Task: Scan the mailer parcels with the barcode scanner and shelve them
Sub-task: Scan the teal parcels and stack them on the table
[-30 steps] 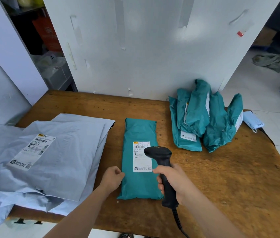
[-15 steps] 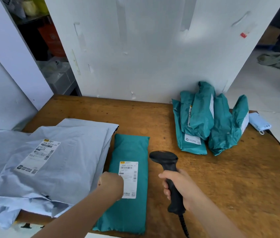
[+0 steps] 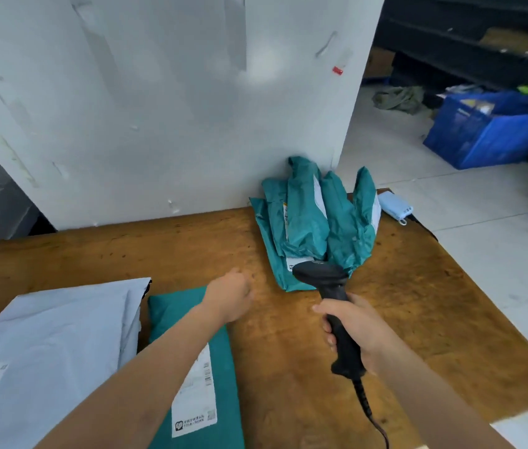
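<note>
A teal mailer parcel [image 3: 223,377] with a white label lies flat at the near left of the wooden table [image 3: 418,303], partly under my left forearm. My left hand [image 3: 230,298] hovers over bare wood past that parcel, fingers loosely curled, holding nothing. My right hand [image 3: 358,330] grips the handle of a black barcode scanner [image 3: 321,275], whose head points toward a heap of teal mailers [image 3: 314,222] leaning on the white wall. Its cable trails off the near edge.
A stack of pale grey mailers [image 3: 52,345] with labels fills the near left. A light blue power bank [image 3: 395,207] sits at the table's far right corner. A blue crate [image 3: 483,131] and dark shelving [image 3: 483,50] stand on the floor to the right.
My left hand let go of the flat teal parcel, now nearer the left stack, and moved forward and right. The view swung right, and the scanner moved toward the teal heap.
</note>
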Demonstrator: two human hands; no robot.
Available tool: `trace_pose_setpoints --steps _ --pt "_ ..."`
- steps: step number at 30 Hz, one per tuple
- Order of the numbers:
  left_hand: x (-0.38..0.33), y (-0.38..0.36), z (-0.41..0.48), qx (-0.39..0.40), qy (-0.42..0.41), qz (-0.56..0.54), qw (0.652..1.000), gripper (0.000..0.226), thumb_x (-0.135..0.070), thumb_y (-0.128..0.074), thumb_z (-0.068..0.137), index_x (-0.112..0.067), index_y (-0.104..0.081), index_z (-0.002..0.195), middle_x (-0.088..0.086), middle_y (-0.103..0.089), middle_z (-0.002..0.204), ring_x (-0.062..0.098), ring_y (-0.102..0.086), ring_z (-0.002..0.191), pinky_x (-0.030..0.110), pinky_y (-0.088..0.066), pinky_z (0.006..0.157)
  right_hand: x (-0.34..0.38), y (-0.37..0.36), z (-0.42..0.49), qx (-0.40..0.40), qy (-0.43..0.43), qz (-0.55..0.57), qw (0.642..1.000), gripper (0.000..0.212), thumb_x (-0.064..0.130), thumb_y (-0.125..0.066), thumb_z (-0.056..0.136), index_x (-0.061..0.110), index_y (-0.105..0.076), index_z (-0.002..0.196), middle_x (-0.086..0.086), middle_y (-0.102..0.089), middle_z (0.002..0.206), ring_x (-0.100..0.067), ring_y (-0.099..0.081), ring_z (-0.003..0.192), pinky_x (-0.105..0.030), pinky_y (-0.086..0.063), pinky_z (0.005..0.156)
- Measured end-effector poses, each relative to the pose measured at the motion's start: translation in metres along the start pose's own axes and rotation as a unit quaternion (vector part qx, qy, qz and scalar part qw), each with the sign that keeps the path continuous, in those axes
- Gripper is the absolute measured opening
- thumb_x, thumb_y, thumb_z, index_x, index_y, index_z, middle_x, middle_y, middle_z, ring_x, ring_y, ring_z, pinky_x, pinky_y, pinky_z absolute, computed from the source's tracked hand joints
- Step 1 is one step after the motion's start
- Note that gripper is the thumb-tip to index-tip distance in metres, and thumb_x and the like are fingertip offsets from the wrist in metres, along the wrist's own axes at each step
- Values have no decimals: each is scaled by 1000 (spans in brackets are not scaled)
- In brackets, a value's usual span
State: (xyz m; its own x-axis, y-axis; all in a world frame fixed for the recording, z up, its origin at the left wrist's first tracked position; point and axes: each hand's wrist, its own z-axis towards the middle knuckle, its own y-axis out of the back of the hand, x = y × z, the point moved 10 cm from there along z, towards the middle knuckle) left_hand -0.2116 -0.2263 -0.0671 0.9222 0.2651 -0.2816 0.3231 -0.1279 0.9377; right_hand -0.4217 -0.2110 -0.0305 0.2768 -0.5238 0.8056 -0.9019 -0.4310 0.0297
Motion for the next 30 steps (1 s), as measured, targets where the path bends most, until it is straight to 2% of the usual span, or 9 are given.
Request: trace_pose_setpoints --steps 2,6,8,11,16,18,22,26,30 --pt "-18 14 28 -43 9 -57 997 28 -35 -46 94 -11 -55 107 6 -55 108 27 -57 98 37 -46 83 7 24 5 -17 4 16 1000 22 14 -64 84 6 -47 73 -4 -47 48 -15 -43 38 -23 -38 42" --pt "-46 16 78 -81 62 -168 980 39 -46 -55 89 -8 -55 97 4 -53 95 21 -53 83 32 -44 69 13 67 15 -29 3 39 999 22 15 -65 83 6 -47 75 -3 -48 46 -15 -44 38 -23 -38 41" --pt "-58 7 103 -70 90 -215 970 44 -54 -58 83 -10 -54 89 7 -55 96 26 -58 89 35 -49 72 14 88 21 -35 -2 52 998 20 14 -66 82 6 -48 78 -4 -48 49 -16 -44 38 -24 -38 43" --pt "-64 -6 130 -55 151 -252 954 57 -60 -61 77 -7 -56 98 12 -57 105 28 -57 96 34 -49 74 16 116 29 -32 -16 53 998 20 16 -67 81 6 -49 81 -3 -49 49 -15 -45 39 -25 -39 44" --pt "-80 -4 136 -116 158 -421 886 26 -24 -62 89 -14 -48 69 0 -52 68 18 -51 67 24 -37 51 23 146 38 -20 -24 53 998 17 15 -66 82 6 -51 86 -5 -50 54 -15 -44 41 -24 -39 44" --pt "-80 -8 127 -119 154 -480 855 24 -17 -57 91 -11 -46 70 5 -50 68 17 -48 62 26 -40 54 23 149 43 -12 -30 54 998 18 15 -66 82 6 -50 83 -5 -49 52 -15 -44 40 -24 -39 44" --pt "-64 -24 78 -139 180 -541 809 21 -17 -58 88 -10 -48 72 9 -52 76 21 -52 72 37 -52 69 19 141 49 16 -43 53 998 17 13 -66 83 6 -50 87 -5 -50 52 -16 -44 41 -25 -38 46" --pt "-47 -69 7 -128 200 -511 827 21 -10 -61 88 -9 -57 68 3 -63 70 16 -60 68 36 -53 65 11 118 49 57 -59 43 996 18 11 -63 85 7 -46 83 -5 -49 49 -16 -43 38 -23 -37 42" --pt "-34 -126 -56 -71 220 -478 847 33 -16 -67 85 -19 -56 54 -5 -50 52 8 -46 56 29 -36 58 -4 87 44 80 -75 29 994 19 11 -63 85 8 -46 77 -5 -48 47 -17 -41 38 -23 -35 42"
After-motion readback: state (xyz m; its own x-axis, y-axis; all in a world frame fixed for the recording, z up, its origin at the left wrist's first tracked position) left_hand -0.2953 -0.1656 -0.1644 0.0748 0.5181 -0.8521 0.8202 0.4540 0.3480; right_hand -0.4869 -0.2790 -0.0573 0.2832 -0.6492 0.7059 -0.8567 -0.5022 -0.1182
